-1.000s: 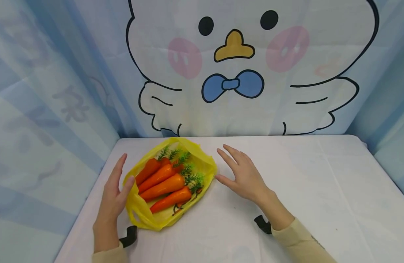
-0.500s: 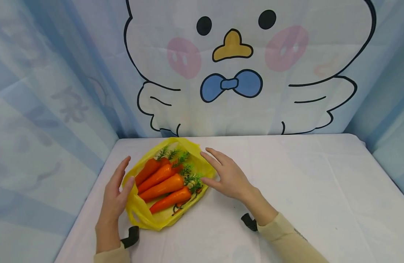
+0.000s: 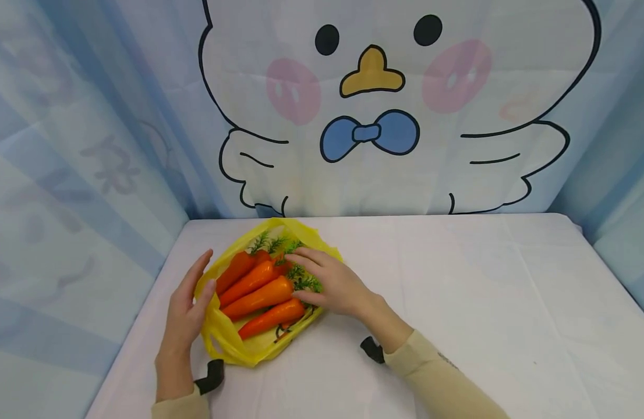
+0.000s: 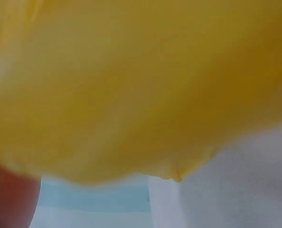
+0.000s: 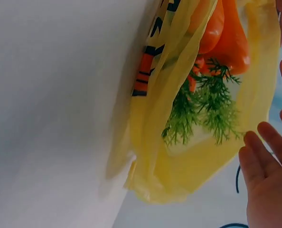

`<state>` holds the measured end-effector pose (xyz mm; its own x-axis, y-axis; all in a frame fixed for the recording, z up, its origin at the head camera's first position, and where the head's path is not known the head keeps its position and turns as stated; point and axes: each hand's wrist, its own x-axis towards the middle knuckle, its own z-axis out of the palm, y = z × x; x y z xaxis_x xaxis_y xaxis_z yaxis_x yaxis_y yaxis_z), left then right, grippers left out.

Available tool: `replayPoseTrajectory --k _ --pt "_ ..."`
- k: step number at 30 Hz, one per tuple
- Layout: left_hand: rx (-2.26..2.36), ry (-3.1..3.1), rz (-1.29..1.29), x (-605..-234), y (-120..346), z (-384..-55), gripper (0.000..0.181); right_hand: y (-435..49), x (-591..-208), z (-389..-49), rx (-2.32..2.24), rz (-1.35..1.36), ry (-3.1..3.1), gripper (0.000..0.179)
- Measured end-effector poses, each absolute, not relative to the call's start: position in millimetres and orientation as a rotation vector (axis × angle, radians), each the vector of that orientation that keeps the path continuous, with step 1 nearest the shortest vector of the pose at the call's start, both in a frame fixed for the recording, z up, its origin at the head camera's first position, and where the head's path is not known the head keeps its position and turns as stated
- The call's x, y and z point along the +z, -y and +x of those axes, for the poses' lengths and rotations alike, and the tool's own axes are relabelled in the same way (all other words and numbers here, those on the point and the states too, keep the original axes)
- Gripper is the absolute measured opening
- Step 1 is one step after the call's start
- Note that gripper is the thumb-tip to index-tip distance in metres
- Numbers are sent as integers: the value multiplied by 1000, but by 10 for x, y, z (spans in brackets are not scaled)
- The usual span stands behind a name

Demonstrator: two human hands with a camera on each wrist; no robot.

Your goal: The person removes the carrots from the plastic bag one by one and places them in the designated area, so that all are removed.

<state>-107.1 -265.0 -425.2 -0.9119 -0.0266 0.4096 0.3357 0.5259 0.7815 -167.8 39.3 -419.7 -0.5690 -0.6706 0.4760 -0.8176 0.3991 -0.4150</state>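
Observation:
A yellow plastic bag (image 3: 225,340) lies on the left part of the table, its mouth spread wide. Inside are several orange carrots (image 3: 259,298) with green leafy tops (image 5: 217,107). My left hand (image 3: 183,314) stands upright at the bag's left edge, fingers extended and thumb near the rim; contact is unclear. Yellow plastic (image 4: 108,95) fills most of the left wrist view. Over the bag's right side reaches my right hand (image 3: 338,284), fingers spread above the leafy tops and holding nothing. In the right wrist view, its fingers (image 5: 255,152) appear beside the bag's mouth.
The table (image 3: 484,302) has a white cloth. A curtain (image 3: 369,180) with a cartoon face hangs behind it, and blue curtains (image 3: 81,233) enclose the sides. A black curved piece (image 3: 372,350) sits at each wrist.
My right hand has moved left, from beside the bag to over the carrots' leafy tops. The left hand has shifted only slightly, and the bag and carrots stay in place.

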Motion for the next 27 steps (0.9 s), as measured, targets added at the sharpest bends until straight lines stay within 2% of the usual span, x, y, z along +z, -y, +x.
replayPoseTrajectory --k 15,27 --pt "-1340 2455 -152 -4260 2583 -1086 51 -51 -4133 -1693 820 1457 2648 58" --pt "-1358 2432 -164 -4301 2596 -1096 49 118 -4187 -1730 660 1550 2701 51"
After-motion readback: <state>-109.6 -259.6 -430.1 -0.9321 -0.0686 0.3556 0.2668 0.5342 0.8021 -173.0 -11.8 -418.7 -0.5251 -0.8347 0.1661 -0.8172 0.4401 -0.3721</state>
